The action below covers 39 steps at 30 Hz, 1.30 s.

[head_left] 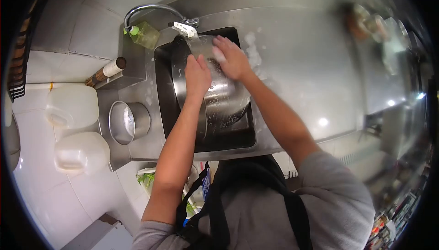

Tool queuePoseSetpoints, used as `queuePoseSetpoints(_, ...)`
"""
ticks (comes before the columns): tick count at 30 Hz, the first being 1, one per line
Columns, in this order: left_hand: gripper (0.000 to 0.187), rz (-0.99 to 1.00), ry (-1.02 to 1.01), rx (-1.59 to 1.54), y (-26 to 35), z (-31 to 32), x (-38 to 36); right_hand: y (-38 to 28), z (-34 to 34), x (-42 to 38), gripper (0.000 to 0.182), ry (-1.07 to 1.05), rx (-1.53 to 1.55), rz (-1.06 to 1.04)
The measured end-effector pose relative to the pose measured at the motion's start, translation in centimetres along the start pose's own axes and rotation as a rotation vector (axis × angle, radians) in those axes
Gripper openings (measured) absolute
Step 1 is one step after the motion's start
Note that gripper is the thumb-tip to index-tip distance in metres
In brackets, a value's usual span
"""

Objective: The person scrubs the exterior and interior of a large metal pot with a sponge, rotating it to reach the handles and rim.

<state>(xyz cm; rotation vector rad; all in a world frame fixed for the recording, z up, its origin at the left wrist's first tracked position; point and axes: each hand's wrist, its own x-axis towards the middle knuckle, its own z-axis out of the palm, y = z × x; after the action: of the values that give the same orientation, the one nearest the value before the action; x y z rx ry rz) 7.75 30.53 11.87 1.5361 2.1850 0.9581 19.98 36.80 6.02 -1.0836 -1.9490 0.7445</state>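
Note:
A large stainless-steel pot point(226, 97) lies tilted on its side in the sink point(219, 146), its outer wall wet and streaked with suds. My left hand point(198, 76) is closed on the pot's rim near the top left. Higher up, my right hand point(232, 59) presses on the curved side, slightly blurred, fingers close together. White foam or a foamy white lump shows under its fingers; I cannot tell which. Just behind the pot, the curved faucet point(153, 7) stands at the sink's back edge.
A green soap bottle point(146, 36) stands beside the faucet. Left of the sink are a small metal pot point(129, 123), a brush-like bundle of sticks point(106, 71) and two white plastic jugs point(73, 105). Foam point(252, 51) lies on the steel counter point(306, 67) to the right.

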Motion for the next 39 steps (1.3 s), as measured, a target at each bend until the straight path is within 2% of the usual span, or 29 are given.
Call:
queuePoseSetpoints(1,0.030,0.005,-0.001,-0.006,0.2,0.0,0.1,-0.3,0.0,-2.2,0.051,0.020,-0.068,-0.087)
queuePoseSetpoints(3,0.030,-0.026,-0.008,-0.055,0.2,-0.1,0.0,-3.4,-0.8,-8.9,0.060,0.028,-0.037,-0.106)
queuePoseSetpoints(5,0.030,-0.025,-0.001,-0.024,-0.2,0.2,0.0,-5.3,0.5,-16.3,0.073,-0.042,0.000,-0.035)
queuePoseSetpoints(6,0.030,-0.024,0.000,0.012,-0.1,0.1,0.1,-6.1,0.3,-16.9,0.076,-0.041,0.041,-0.077)
queuePoseSetpoints(8,0.031,-0.036,-0.017,0.007,-0.2,0.1,0.0,-4.8,0.3,-15.2,0.072,-0.029,0.024,-0.044)
queuePoseSetpoints(10,0.031,0.007,0.016,-0.024,-0.5,0.4,0.0,-2.8,-0.3,-9.1,0.062,0.076,0.002,-0.040)
queuePoseSetpoints(12,0.031,0.008,0.004,-0.014,-0.5,0.3,0.2,1.1,0.1,-3.0,0.056,-0.008,0.020,0.105)
queuePoseSetpoints(15,0.030,-0.007,-0.014,0.006,-0.1,0.0,0.0,2.4,-0.4,-0.9,0.056,-0.086,0.128,0.154)
queuePoseSetpoints(17,0.030,-0.024,-0.009,-0.008,0.4,0.0,0.3,-0.9,0.2,-8.8,0.062,0.160,-0.038,-0.028)
queuePoseSetpoints(19,0.030,-0.046,-0.022,-0.012,0.3,-0.1,-0.1,-4.0,0.8,-15.7,0.073,0.052,-0.055,0.070)
queuePoseSetpoints(20,0.030,-0.039,-0.017,-0.016,0.2,-0.1,0.0,-4.2,1.1,-18.1,0.075,0.033,-0.023,0.028)
queuePoseSetpoints(22,0.030,-0.008,-0.002,-0.020,0.0,0.1,0.1,-4.0,0.9,-16.9,0.077,0.042,-0.042,0.044)
queuePoseSetpoints(24,0.030,0.011,0.006,-0.023,-0.4,0.3,0.1,-2.2,-0.1,-11.1,0.068,0.114,-0.068,0.022)
queuePoseSetpoints(26,0.030,0.020,0.013,-0.017,-0.6,0.2,0.0,0.6,-0.8,-4.4,0.059,0.023,0.018,0.087)
queuePoseSetpoints(28,0.030,-0.029,-0.028,0.001,0.1,-0.2,0.1,2.8,-0.7,0.7,0.055,-0.155,0.153,0.204)
queuePoseSetpoints(31,0.030,-0.045,-0.017,0.013,0.5,-0.2,0.0,2.6,-0.5,-1.2,0.056,-0.057,0.078,0.176)
queuePoseSetpoints(33,0.030,-0.031,-0.012,0.007,0.3,-0.2,0.1,0.7,-0.6,-6.5,0.060,0.085,0.014,0.096)
queuePoseSetpoints(36,0.031,-0.016,-0.007,-0.020,-0.1,0.1,-0.1,-1.4,-1.1,-13.6,0.066,0.070,-0.029,0.060)
queuePoseSetpoints(38,0.031,-0.014,0.000,-0.037,-0.1,0.2,0.2,-1.4,-1.2,-14.8,0.070,-0.014,0.051,0.080)
queuePoseSetpoints(39,0.031,-0.016,-0.009,-0.029,-0.2,0.1,0.1,-1.1,-1.5,-12.7,0.068,0.008,0.069,0.102)
